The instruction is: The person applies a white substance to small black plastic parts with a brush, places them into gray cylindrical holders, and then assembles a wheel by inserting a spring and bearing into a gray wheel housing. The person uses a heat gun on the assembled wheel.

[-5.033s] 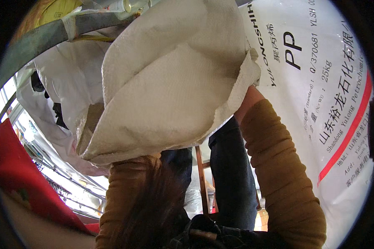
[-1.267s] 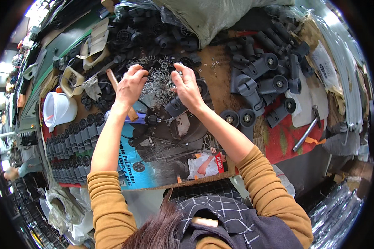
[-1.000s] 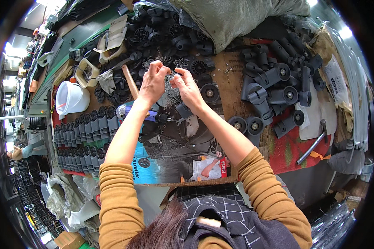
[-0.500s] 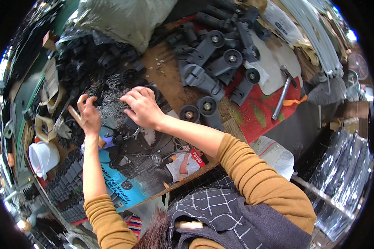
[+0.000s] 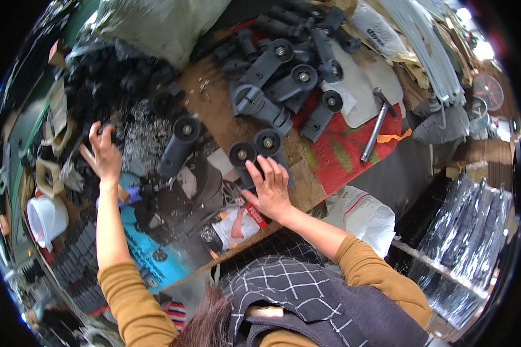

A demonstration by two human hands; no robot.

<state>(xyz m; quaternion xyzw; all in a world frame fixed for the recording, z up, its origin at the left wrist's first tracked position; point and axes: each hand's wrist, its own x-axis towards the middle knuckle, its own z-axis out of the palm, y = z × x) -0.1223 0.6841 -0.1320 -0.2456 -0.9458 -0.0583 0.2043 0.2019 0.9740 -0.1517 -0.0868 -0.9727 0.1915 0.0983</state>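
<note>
A: The wheel parts (image 5: 283,75) are black, and the cloth (image 5: 347,144) is red with green marks.
B: Yes. The sleeves (image 5: 127,295) are mustard yellow, the bucket (image 5: 46,217) white.

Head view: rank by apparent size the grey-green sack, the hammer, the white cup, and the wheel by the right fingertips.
1. Grey-green sack, by far the largest.
2. Hammer and white cup: the hammer is longer, the cup bulkier, and fisheye stretch near the rim makes ranking them unsure.
3. Black wheel, just beyond the right hand, the smallest.
</note>
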